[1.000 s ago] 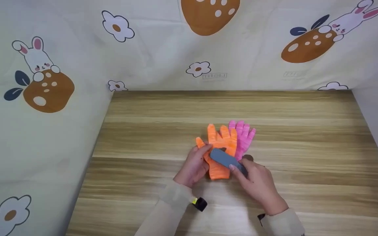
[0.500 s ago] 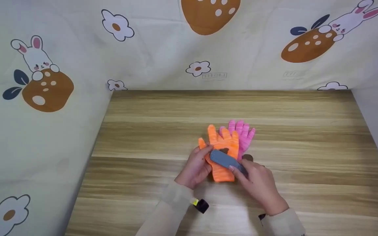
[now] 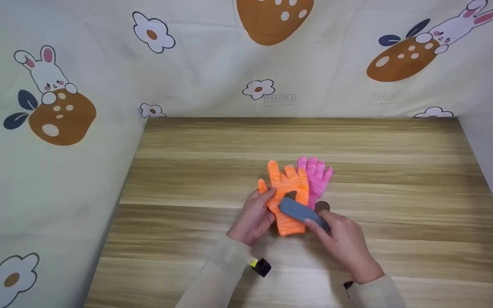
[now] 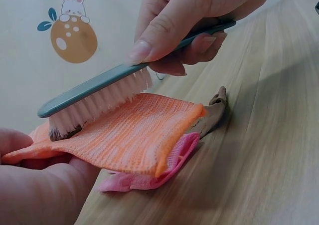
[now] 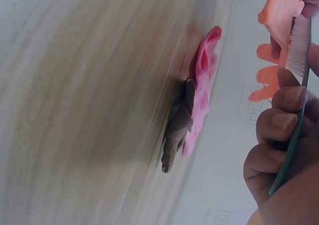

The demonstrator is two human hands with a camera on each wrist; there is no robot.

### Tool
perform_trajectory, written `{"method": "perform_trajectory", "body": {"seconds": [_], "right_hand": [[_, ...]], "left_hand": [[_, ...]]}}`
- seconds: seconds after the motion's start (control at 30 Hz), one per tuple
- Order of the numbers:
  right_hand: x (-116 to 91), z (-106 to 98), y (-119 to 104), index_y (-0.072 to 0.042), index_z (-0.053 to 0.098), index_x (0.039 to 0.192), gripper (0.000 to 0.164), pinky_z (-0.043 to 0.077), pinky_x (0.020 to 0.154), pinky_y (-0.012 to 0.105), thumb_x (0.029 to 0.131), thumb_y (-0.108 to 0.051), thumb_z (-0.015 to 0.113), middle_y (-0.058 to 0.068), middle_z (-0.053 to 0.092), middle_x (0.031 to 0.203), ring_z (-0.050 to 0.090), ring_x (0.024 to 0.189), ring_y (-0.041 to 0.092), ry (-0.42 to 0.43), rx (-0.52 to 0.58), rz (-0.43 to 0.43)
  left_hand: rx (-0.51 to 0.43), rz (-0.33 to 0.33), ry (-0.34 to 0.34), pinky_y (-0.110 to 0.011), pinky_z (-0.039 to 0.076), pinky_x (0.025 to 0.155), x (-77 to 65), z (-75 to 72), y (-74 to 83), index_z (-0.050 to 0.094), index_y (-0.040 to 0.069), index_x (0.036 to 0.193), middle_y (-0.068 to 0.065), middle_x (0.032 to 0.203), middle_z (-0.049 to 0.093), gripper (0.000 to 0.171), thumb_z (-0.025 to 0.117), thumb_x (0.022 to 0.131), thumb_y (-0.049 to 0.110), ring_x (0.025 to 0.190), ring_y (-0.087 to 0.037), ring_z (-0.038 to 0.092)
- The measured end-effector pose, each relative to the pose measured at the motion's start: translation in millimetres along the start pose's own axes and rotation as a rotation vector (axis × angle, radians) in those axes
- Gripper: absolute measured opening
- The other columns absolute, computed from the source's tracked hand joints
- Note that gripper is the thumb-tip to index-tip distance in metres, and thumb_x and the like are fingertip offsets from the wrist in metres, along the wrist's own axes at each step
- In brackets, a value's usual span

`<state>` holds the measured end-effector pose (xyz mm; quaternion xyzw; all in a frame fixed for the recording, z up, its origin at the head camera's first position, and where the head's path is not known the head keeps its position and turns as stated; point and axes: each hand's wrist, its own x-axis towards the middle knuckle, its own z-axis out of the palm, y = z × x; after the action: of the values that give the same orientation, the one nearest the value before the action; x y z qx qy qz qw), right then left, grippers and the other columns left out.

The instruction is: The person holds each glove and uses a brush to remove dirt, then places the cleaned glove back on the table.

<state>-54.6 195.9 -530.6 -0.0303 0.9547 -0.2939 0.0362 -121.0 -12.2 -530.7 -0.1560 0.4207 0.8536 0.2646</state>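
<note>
Head: right grip (image 3: 344,239) around brush (image 3: 298,210)

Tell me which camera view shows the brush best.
The left wrist view: the brush appears large and side-on, its bristles plainly visible. The head view shows its blue back from above, bristles hidden; the right wrist view shows it near the frame's edge, partly covered by the right hand.

Your brush (image 3: 298,209) has a smooth, plastic-looking back with a faint sheen and coarse-looking bristles (image 4: 99,103). The orange glove (image 4: 137,130) is knitted cloth, ribbed and matt; the pink glove (image 3: 316,177), nearer the far edge of the desk (image 3: 199,179), is similar knit. You see wood grain there (faintly shiny toward the near edge) and, behind, a creased, matt sheet (image 3: 203,64).
</note>
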Motion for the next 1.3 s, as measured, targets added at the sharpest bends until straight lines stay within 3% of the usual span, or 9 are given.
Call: {"method": "perform_trajectory", "body": {"seconds": [0.1,0.33,0.57,0.77,0.87,1.07,1.3], "right_hand": [[-0.5,-0.8,-1.8,-0.013,0.068,0.087,0.035,0.029,0.053,0.022,0.096,-0.047,0.066,-0.006,0.049,0.064,0.042,0.058,0.01,0.01,0.011,-0.006],[-1.7,-1.1,-13.9,-0.01,0.07,0.092,0.029,0.033,0.055,0.022,0.095,-0.039,0.07,-0.004,0.057,0.069,0.045,0.061,0.009,0.087,0.057,-0.058],[0.4,1.8,-23.3,-0.014,0.069,0.089,0.027,0.033,0.056,0.023,0.097,-0.04,0.067,-0.009,0.052,0.067,0.044,0.061,0.008,0.068,0.069,-0.091],[0.5,5.3,-19.6,-0.015,0.069,0.091,0.029,0.034,0.057,0.024,0.097,-0.043,0.066,-0.01,0.051,0.068,0.045,0.062,0.008,0.039,0.015,-0.077],[-0.1,5.8,-16.1,-0.014,0.071,0.092,0.029,0.036,0.057,0.025,0.095,-0.043,0.068,-0.01,0.053,0.068,0.047,0.064,0.008,0.048,-0.021,-0.085],[-0.6,3.9,-10.7,-0.012,0.074,0.095,0.033,0.038,0.056,0.025,0.094,-0.044,0.07,-0.008,0.058,0.069,0.05,0.064,0.008,0.069,-0.049,-0.093],[-2.1,1.1,-6.2,-0.014,0.071,0.09,0.034,0.032,0.054,0.024,0.095,-0.048,0.067,-0.008,0.054,0.066,0.046,0.062,0.009,0.051,-0.058,-0.066]], "left_hand": [[0.015,0.003,-0.015,-0.033,0.056,0.099,0.2,0.6,-2.1,0.046,0.01,0.125,-0.006,0.125,0.062,0.02,0.047,0.107,0.019,0.114,-0.015,0.064],[0.01,0.008,-0.03,-0.022,0.055,0.083,0.9,5.1,-9.9,0.05,0.011,0.105,0.0,0.101,0.063,0.005,0.047,0.105,0.015,0.095,-0.009,0.063],[-0.042,-0.047,-0.007,-0.028,0.056,0.098,-1.9,4.4,-12.1,0.049,0.006,0.121,-0.004,0.12,0.062,0.021,0.037,0.106,0.013,0.109,-0.012,0.065],[-0.111,-0.052,-0.032,-0.023,0.058,0.085,-0.2,2.5,-8.8,0.048,0.007,0.107,0.001,0.099,0.061,0.009,0.043,0.104,0.013,0.092,-0.007,0.064],[-0.114,-0.054,-0.032,-0.022,0.058,0.082,0.7,2.2,-7.1,0.048,0.007,0.107,0.003,0.092,0.059,0.008,0.048,0.103,0.014,0.085,-0.006,0.062],[-0.087,-0.063,0.006,-0.031,0.056,0.099,-0.9,1.5,-5.5,0.046,0.004,0.131,-0.002,0.113,0.064,0.031,0.053,0.103,0.015,0.105,-0.011,0.065],[-0.035,-0.044,-0.041,-0.04,0.054,0.104,-2.8,-1.4,-6.0,0.041,0.002,0.144,-0.01,0.132,0.064,0.043,0.048,0.106,0.019,0.117,-0.019,0.066]]}}
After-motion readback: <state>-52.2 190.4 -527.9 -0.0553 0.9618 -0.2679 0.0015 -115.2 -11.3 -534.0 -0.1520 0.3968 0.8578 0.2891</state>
